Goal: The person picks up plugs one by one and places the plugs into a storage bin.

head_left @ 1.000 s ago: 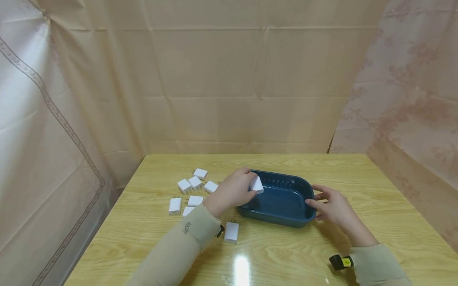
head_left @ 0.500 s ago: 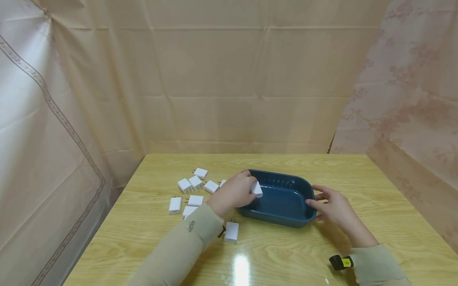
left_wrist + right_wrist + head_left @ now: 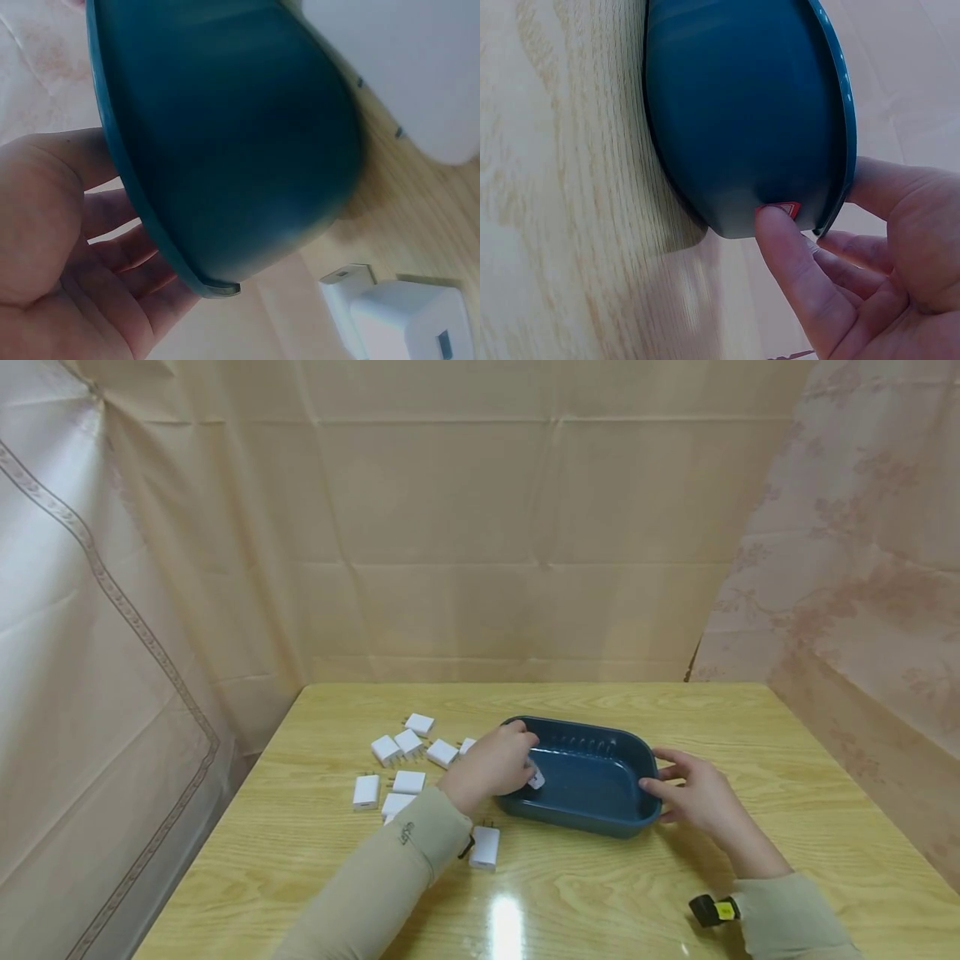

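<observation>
My left hand [image 3: 491,766] reaches over the left end of a dark blue baking dish [image 3: 577,820]. It pinches a white USB charger [image 3: 536,775] low inside the dish, its far part hidden by the fingers. In the left wrist view, the palm and fingers [image 3: 139,274] pass over the dish rim and the tips disappear inside. My right hand [image 3: 697,795] grips the dish's right end, thumb at the rim. On the outer wall in the right wrist view, a finger touches a small red sticker [image 3: 789,208].
Several white chargers with prongs lie left of the dish, among them one at the back [image 3: 419,724] and one at the left [image 3: 366,792]. Another charger [image 3: 485,847] lies in front of the dish on the wooden table [image 3: 600,893]. Cloth curtains [image 3: 510,527] hang behind.
My left hand has lowered the charger from rim height down toward the dish's floor. The right hand and the dish have stayed in place.
</observation>
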### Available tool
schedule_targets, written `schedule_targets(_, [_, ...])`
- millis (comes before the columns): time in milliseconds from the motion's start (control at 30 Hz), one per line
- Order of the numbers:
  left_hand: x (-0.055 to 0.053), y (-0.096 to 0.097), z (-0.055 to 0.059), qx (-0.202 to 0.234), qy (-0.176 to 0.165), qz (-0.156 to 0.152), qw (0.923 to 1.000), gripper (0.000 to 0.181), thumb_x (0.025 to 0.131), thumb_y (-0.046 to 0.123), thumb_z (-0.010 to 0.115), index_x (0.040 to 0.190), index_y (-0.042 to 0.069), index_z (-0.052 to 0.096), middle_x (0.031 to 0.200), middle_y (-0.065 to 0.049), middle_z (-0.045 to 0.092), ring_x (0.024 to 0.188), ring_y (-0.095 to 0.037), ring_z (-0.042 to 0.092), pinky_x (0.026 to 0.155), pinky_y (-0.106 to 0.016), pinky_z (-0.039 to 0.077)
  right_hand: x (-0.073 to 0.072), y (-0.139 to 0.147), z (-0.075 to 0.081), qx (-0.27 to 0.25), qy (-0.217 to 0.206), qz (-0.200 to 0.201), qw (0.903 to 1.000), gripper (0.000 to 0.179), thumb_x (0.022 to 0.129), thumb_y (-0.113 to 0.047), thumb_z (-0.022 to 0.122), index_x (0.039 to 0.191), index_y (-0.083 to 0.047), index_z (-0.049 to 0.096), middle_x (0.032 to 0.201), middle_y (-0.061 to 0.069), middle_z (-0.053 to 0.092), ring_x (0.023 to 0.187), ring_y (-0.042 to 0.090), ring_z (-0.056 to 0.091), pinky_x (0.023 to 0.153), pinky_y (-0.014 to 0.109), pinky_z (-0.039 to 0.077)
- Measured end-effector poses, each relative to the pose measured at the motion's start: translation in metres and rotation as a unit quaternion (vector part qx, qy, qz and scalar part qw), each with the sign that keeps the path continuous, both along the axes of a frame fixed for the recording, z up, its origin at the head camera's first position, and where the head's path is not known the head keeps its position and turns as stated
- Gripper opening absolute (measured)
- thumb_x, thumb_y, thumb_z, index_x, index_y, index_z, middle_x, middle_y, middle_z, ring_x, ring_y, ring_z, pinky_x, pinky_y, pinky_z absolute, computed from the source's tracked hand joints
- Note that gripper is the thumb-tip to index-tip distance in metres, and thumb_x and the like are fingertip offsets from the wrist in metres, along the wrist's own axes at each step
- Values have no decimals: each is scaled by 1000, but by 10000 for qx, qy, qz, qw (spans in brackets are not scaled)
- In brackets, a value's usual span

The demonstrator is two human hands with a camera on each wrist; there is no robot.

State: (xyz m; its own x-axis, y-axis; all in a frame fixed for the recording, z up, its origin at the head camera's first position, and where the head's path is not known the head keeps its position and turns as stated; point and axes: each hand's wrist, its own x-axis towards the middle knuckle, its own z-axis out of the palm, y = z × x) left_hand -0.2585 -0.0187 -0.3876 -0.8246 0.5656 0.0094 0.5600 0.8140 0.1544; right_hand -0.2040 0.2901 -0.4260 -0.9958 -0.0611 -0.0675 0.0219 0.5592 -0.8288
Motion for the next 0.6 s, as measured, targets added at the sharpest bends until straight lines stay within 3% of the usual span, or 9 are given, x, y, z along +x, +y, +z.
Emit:
schedule_targets(200, [1, 2, 2, -152, -28, -22, 9999, 43, 99, 28, 68, 138, 9, 63, 133, -9, 59, 117, -21, 60, 96, -35, 52, 0, 0, -1, 22, 25, -6, 10000, 71, 98, -22, 72, 153, 4, 36, 125, 36, 57, 76, 25, 73, 61, 39, 62])
schedule_targets(600, [2, -1, -2, -65, -85, 122, 9999, 45, 99, 31, 69, 138, 10, 63, 133, -8, 59, 117, -20, 60, 97, -36, 52, 1, 0, 0, 24, 51, 27, 10000, 70, 98, -22, 72, 153, 4, 37, 124, 35, 59, 76, 25, 73, 61, 39, 61])
